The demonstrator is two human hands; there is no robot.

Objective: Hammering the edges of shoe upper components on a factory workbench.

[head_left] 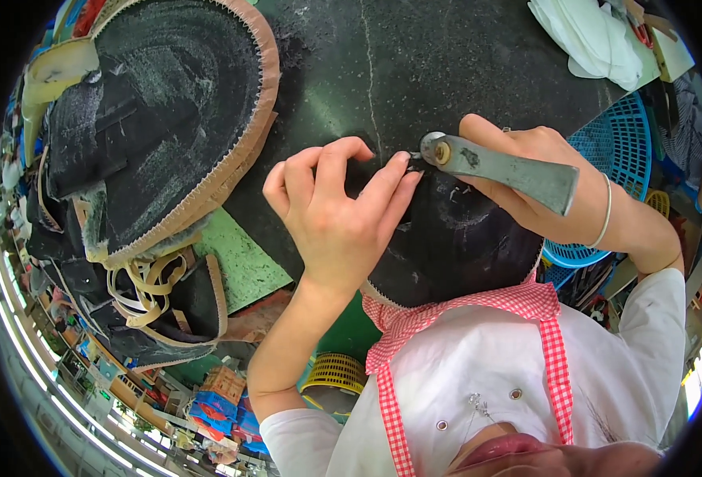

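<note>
My right hand (543, 151) grips a hammer, its worn grey metal head (506, 168) facing up toward me and its handle hidden behind the head and hand. The hammer's round end is right beside the fingertips of my left hand (336, 215). My left thumb and forefinger are pressed together over a small thing I cannot make out; the other fingers curl loosely. Beneath both hands lies a black fabric piece (454, 246), chalky in places, its near edge against my red checked apron (462, 314).
Black panels (168, 119) with brown zigzag-stitched borders are stacked at left, with beige strips (148, 290) and a green board (243, 262) nearby. A blue plastic basket (637, 143) stands at right, near white plastic sheets (593, 44). Below left is a yellow basket (335, 370). The dark tabletop (446, 63) has a crack.
</note>
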